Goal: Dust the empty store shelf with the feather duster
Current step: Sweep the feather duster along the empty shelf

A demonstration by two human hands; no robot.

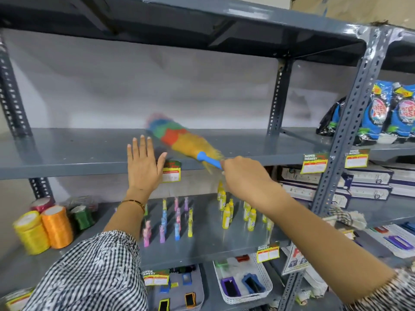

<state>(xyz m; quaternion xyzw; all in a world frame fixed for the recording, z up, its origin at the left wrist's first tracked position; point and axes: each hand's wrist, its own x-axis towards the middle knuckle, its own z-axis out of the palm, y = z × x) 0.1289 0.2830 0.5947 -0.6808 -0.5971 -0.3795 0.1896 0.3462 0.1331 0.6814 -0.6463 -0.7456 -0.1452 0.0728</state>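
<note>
Right hand gripped feather duster by blue handle, feathers up-left lying on empty shelf; left hand open flat at shelf edge.

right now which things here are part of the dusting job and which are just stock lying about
In the job:
feather duster
empty shelf
right hand gripping the handle
left hand open at the shelf edge

Lying about:
ribbon spools
small bottles
blue packets
white basket

The shelf is smooth grey painted metal with a dull sheen. The duster has fluffy feathers and a glossy blue plastic handle.
</note>
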